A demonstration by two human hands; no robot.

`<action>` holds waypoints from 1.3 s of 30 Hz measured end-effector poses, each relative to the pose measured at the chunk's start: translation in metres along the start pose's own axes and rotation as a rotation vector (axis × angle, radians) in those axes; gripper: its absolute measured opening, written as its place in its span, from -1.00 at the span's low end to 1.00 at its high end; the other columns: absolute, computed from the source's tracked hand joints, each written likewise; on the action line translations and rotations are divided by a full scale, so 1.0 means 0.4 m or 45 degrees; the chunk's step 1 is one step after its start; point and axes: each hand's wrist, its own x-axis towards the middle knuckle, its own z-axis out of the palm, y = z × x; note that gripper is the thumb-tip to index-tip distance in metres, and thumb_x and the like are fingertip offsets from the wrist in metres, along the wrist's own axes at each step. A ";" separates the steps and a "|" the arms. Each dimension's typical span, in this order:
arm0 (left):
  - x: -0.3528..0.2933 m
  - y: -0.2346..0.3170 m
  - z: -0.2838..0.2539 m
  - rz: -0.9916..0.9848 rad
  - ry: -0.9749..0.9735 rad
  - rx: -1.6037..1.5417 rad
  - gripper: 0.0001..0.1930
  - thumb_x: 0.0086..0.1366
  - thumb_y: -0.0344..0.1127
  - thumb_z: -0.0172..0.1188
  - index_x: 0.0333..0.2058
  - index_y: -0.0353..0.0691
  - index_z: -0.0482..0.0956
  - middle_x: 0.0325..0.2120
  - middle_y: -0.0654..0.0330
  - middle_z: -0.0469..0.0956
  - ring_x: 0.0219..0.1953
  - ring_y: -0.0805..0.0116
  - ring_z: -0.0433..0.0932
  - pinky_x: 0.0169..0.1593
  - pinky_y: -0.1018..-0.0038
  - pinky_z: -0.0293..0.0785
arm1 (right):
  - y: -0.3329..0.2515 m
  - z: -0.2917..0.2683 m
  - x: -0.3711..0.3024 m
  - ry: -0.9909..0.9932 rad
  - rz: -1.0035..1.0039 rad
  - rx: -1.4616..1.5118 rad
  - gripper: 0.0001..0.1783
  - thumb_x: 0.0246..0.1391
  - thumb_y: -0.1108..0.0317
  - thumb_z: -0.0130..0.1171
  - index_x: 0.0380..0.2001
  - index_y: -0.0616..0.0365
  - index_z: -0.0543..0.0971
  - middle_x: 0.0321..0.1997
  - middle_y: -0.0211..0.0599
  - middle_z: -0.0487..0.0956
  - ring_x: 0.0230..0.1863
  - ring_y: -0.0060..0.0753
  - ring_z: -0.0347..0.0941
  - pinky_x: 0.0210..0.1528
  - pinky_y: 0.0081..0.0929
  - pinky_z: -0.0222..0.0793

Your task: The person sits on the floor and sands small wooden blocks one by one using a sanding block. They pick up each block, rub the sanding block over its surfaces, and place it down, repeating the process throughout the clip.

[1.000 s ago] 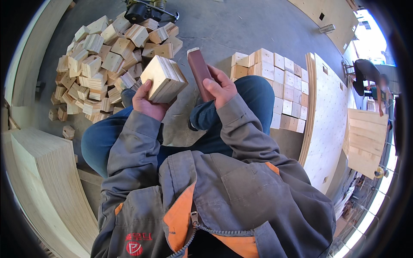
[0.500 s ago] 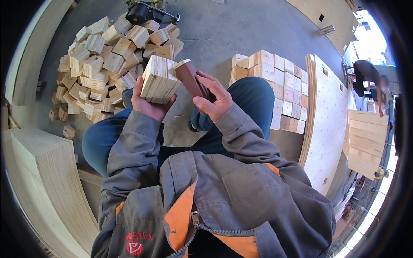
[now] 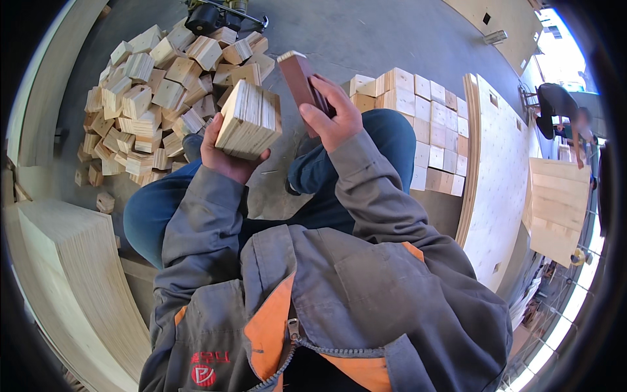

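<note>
My left hand (image 3: 225,157) is closed around a plywood block (image 3: 249,123), its layered edges turned up toward me. In my right hand (image 3: 338,116) is a sanding block (image 3: 300,81), a long bar wrapped in reddish-brown abrasive with a pale wooden end. The bar is tilted upright, just right of the plywood block and apart from it. Beyond my left hand, a loose heap of similar wooden blocks (image 3: 147,98) lies on the floor. Right of my raised knee, more blocks (image 3: 434,121) stand in neat stacked rows.
Large panels (image 3: 499,176) lean at the right, and a tall stack of curved-looking sheets (image 3: 78,261) stands at my left. A dark machine (image 3: 219,16) sits behind the heap. At the far right, a person (image 3: 562,114) is by a wooden panel (image 3: 558,202).
The sanding block has come away from the plywood block, moving up and slightly right with my right hand. The plywood block has tilted a little in my left hand.
</note>
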 end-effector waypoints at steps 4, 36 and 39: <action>0.007 0.004 -0.015 0.057 0.077 -0.096 -0.51 0.22 0.23 0.07 -0.02 0.10 0.58 -0.09 0.24 0.59 -0.07 0.13 0.55 -0.26 0.06 0.52 | -0.019 -0.022 -0.060 -0.134 0.021 -0.044 -0.43 0.01 0.28 0.36 0.11 0.19 0.50 0.27 0.08 0.37 0.23 -0.09 0.39 0.19 -0.31 0.35; 0.026 -0.010 -0.037 0.224 -0.046 0.025 -0.31 0.15 -0.11 0.31 0.24 -0.03 0.26 0.08 0.13 0.46 0.11 0.05 0.47 0.16 -0.06 0.39 | -0.046 0.035 -0.152 -0.229 0.322 0.146 -0.42 0.09 0.26 0.29 0.17 0.21 0.44 0.27 0.09 0.37 0.22 -0.04 0.41 0.19 -0.31 0.35; 0.033 -0.015 -0.048 0.267 0.001 0.106 -0.33 0.15 -0.11 0.31 0.22 -0.01 0.28 0.06 0.14 0.47 0.09 0.08 0.48 0.12 -0.04 0.41 | -0.045 0.032 -0.131 -0.232 0.187 0.006 -0.41 0.08 0.26 0.29 0.16 0.22 0.45 0.25 0.09 0.38 0.22 -0.03 0.41 0.20 -0.31 0.34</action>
